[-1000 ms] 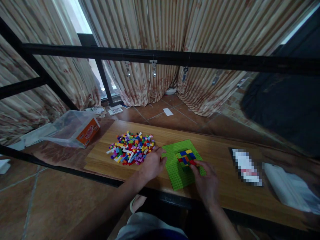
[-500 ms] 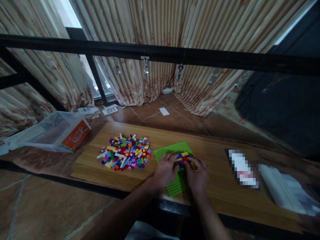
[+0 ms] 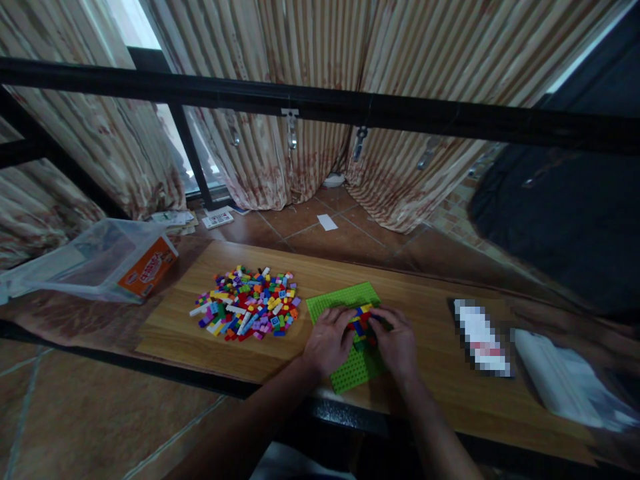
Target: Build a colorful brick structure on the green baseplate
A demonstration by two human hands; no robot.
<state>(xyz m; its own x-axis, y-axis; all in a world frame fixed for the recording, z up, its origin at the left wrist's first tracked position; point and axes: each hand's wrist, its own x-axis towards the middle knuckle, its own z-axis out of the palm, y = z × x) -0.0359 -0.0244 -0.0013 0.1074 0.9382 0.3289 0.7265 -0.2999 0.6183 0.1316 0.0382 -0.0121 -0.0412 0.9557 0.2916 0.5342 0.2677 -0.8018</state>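
Observation:
A green studded baseplate point(image 3: 350, 377) lies on the wooden table in front of me. On it stands a small stack of red, blue and yellow toy bricks point(image 3: 361, 323). My left hand point(image 3: 329, 340) curls against the left side of the stack, its fingers closed on the bricks. My right hand point(image 3: 397, 340) is at the stack's right side, thumb and fingers pinched together. Whatever sits between those right fingertips is too small and dark to make out. To the left of the plate is a loose pile of mixed coloured bricks point(image 3: 253, 303).
A clear plastic bin point(image 3: 100, 267) with an orange label stands beyond the table's left end. At the right are a blurred-out flat item point(image 3: 483, 339) and a white plastic package point(image 3: 555, 377). A black metal bar point(image 3: 320, 100) crosses ahead, before striped curtains point(image 3: 260, 160).
My right hand's fingers have shifted and bunched at the stack's right edge, uncovering more of its side. My left hand stays on the bricks. The whole view has slid slightly.

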